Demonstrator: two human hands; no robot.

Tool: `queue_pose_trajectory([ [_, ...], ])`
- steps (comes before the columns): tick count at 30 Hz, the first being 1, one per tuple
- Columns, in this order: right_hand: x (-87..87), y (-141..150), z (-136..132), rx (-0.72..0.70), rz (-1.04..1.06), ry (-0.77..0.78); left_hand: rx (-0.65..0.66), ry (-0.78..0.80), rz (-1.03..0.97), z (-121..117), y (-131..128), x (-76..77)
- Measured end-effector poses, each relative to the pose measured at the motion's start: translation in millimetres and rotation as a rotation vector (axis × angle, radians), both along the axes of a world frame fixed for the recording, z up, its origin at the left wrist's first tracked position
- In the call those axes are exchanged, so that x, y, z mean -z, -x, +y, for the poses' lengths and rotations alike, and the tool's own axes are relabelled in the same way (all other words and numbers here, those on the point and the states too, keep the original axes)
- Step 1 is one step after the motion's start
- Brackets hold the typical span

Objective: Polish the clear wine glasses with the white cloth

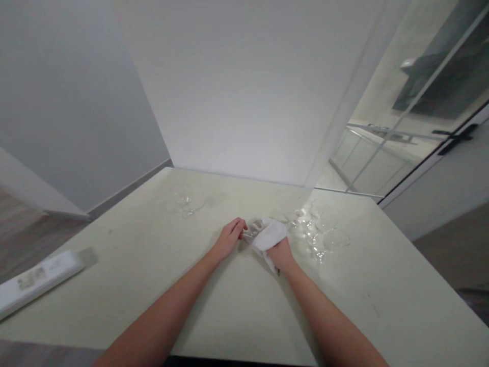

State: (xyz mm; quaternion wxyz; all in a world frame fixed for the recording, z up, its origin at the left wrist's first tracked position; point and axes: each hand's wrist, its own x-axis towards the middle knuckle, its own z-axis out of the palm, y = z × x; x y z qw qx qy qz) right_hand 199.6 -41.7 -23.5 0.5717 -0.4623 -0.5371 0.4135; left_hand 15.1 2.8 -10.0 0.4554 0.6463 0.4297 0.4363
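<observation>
My left hand (229,237) is closed with bent fingertips on the thin end of a clear stemmed glass (248,235), over the middle of the table. A white cloth (272,235) is bunched in my right hand (281,254) and wraps the other end of this glass, so most of its shape is hidden. Just right of the cloth, several clear stemmed glasses (313,229) stand close together, their outlines overlapping. Another clear stemmed glass (185,200) stands apart, toward the table's far left.
The pale table (153,275) meets a white wall (244,102) at its far edge. On its left edge lies a long white block (38,280) with greyish marks. To the right are a glass-paned partition (382,153) and a door with a black handle (456,137).
</observation>
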Motion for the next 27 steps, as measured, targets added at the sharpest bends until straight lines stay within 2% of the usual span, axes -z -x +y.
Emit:
queue_pose_trajectory([
  [2, 2.0, 1, 1, 0.03, 0.036, 0.038, 0.005, -0.101, 0.016, -4, 2, -4.4],
  [6, 8.1, 3, 3, 0.206, 0.208, 0.251, 0.029, -0.433, 0.072, -15, 5, -11.9],
  [8, 9.5, 3, 3, 0.186, 0.221, 0.277, 0.038, -0.463, 0.109, -16, 6, -12.4],
  [10, 8.1, 2, 0, 0.112, 0.142, 0.193, 0.013, -0.346, 0.088, -12, 4, -11.2],
  [13, 1.3, 1, -5, -0.001, -0.011, -0.001, -0.034, -0.007, -0.034, -1, 2, -9.0],
  [15, -4.5, 2, -9, -0.049, -0.048, -0.083, -0.038, 0.15, -0.086, 5, 0, -8.4],
  [19, -11.1, 3, -11, -0.069, -0.045, -0.093, -0.014, 0.18, -0.106, 6, -1, -9.3],
  [21, -9.0, 3, -8, -0.048, -0.028, -0.054, 0.001, 0.104, -0.109, 0, -1, -10.2],
  [25, 3.4, 2, -1, 0.144, 0.128, 0.112, 0.008, -0.292, -0.048, -13, 2, -11.7],
  [27, 8.0, 1, 1, 0.199, 0.178, 0.172, 0.017, -0.4, 0.008, -16, 3, -11.9],
])
